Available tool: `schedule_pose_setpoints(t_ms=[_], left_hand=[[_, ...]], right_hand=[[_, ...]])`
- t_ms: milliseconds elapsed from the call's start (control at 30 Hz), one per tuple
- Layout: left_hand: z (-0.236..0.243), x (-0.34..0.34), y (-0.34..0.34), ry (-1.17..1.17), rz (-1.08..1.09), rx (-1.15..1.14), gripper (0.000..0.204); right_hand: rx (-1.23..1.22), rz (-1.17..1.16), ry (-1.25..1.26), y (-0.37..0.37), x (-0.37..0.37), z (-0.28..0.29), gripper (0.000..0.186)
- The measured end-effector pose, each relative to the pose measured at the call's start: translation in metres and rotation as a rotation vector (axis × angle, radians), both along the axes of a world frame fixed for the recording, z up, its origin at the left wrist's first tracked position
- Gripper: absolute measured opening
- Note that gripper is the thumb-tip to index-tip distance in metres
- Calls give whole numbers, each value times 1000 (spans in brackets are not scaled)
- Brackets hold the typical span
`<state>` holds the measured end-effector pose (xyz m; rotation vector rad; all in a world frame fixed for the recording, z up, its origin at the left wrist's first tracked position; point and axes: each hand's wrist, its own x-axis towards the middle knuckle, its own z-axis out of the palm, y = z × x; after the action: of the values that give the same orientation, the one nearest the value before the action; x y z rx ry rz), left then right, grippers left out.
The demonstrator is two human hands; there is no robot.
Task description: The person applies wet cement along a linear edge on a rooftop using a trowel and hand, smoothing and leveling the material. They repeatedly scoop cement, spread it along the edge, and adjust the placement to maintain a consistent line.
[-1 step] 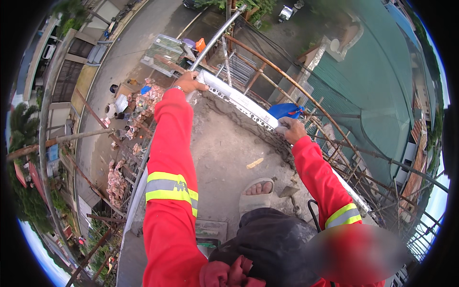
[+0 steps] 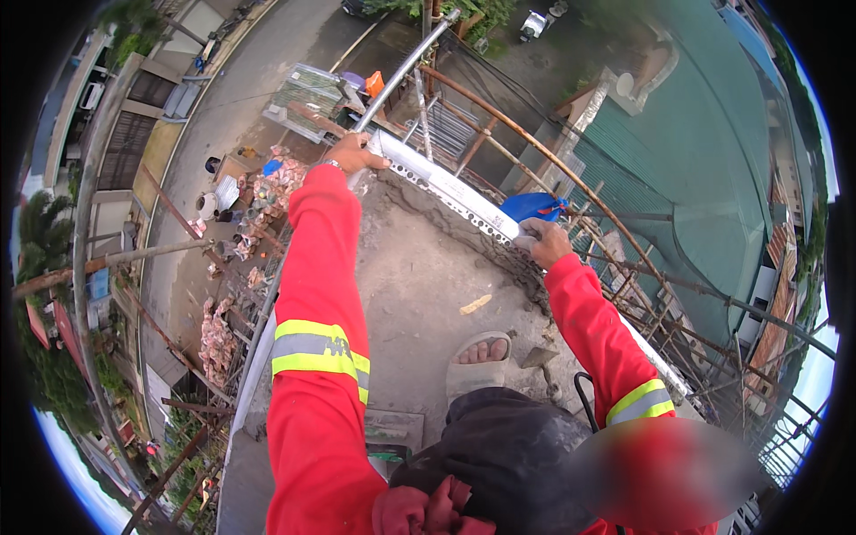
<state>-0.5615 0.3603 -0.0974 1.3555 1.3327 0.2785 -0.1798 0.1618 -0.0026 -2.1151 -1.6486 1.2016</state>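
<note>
A white perforated corner bead [image 2: 446, 189] lies along the far edge of the concrete ledge, over a rough strip of wet-looking mortar [image 2: 419, 203]. My left hand [image 2: 355, 153] grips its left end, thumb on the near side and fingers bent over the top. At the opposite end, my right hand [image 2: 542, 242] pinches the bead between thumb and fingers. Both arms are stretched forward in red sleeves. A pointed trowel [image 2: 540, 358] appears to rest on the ledge near my right forearm.
My sandalled foot [image 2: 481, 352] stands on the concrete ledge [image 2: 401, 285], near a yellowish scrap [image 2: 475, 304]. Beyond the edge are scaffold poles [image 2: 553, 169], a blue bundle [image 2: 533, 206] and green netting [image 2: 704, 160]. Far below on the left runs a street [image 2: 223, 98] with piled debris [image 2: 272, 192].
</note>
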Motion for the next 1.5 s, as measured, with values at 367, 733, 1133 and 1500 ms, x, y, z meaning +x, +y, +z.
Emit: schedule_pose_setpoints(t_ms=[367,733,1133,1500], left_hand=[[-12,0,9,-2,50,0,64],[4,4,8,1,35,-48,68],[23,-9,4,-211,-11,-134,56],[5,-28,27,-149,-80,-147,59]], right_hand=[[23,-26,9,4,1,-5,29],[37,-14,19,3,1,-5,29],[74,-29,-105,2,-10,-19,27],[69,-81,-22,0,-13,-20,24]])
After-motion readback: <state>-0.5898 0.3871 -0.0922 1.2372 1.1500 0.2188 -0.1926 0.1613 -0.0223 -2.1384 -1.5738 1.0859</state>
